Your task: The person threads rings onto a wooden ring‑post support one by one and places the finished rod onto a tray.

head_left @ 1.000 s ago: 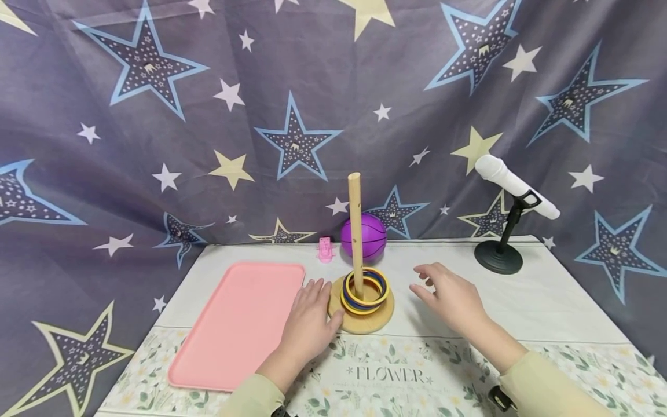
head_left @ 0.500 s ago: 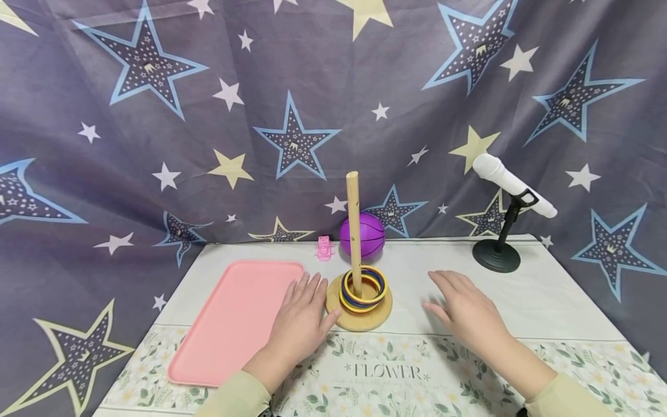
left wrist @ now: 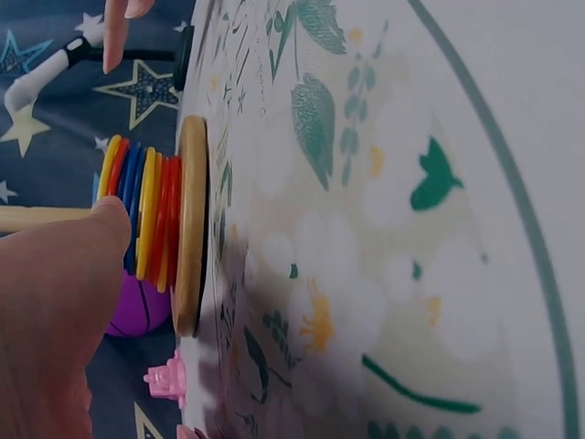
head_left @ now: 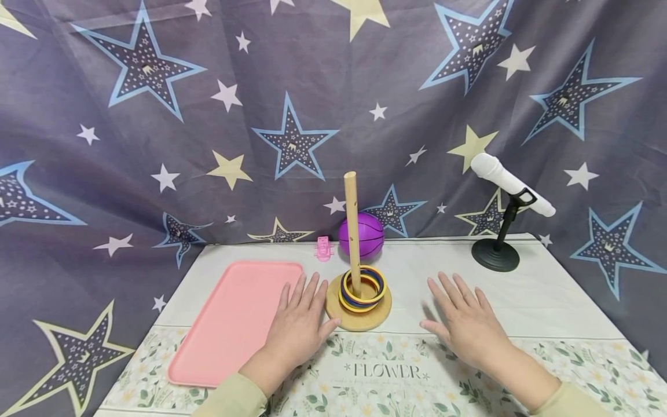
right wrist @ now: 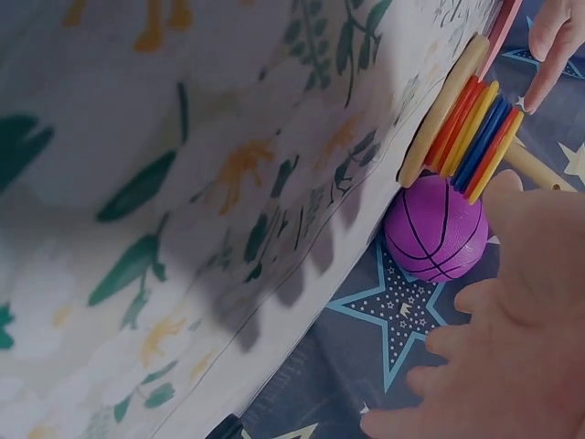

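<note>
A wooden peg stand (head_left: 352,231) rises from a round wooden base (head_left: 359,322). Red, yellow and blue rings (right wrist: 479,137) are stacked around its peg, down on the base. To the left of the base is my left hand (head_left: 296,324), fingers spread and straight, partly in front of the pink tray in the head view; whether it touches the tray or base I cannot tell. My right hand (head_left: 469,324) is spread palm down to the right of the stand, apart from it. Neither hand holds anything.
A pink tray (head_left: 234,324) lies on the left of the table. Behind the stand sit a purple ball (head_left: 369,234) and a small pink toy (head_left: 323,249). A white microphone (head_left: 513,182) on a black stand (head_left: 496,255) is at the back right.
My right hand has drawn back to the right, away from the stand, and its fingers have straightened and spread. My left hand has shifted slightly left. The rings stay on the peg.
</note>
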{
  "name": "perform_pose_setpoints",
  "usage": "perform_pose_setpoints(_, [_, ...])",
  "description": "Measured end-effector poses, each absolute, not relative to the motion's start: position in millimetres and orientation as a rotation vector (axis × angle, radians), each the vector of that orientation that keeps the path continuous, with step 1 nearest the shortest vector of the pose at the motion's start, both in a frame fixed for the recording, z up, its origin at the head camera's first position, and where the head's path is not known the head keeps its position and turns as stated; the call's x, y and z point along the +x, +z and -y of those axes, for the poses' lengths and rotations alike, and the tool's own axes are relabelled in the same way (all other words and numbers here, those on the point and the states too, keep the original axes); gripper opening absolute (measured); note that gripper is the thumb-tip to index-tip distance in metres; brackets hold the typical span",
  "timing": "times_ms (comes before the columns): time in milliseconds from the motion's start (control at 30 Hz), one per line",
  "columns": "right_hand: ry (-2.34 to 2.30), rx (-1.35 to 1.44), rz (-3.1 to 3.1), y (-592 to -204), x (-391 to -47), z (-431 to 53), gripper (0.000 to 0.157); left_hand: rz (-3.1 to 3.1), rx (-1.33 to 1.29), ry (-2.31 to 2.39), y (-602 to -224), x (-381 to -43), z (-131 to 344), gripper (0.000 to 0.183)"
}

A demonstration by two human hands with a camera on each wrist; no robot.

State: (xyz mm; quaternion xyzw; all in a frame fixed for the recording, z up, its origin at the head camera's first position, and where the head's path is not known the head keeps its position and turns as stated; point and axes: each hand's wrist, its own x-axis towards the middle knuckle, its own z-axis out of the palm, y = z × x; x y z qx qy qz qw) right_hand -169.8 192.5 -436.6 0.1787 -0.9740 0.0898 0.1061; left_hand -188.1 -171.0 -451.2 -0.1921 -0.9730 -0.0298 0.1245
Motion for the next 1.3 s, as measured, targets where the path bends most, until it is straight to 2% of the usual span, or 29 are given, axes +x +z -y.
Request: perform_pose_setpoints(1300, [0.283,0.501,2.939,-440.7,-171.3,-191.4,0.084,2.853,-0.552,-0.096,-450.4,-187.6,173.4,0.090])
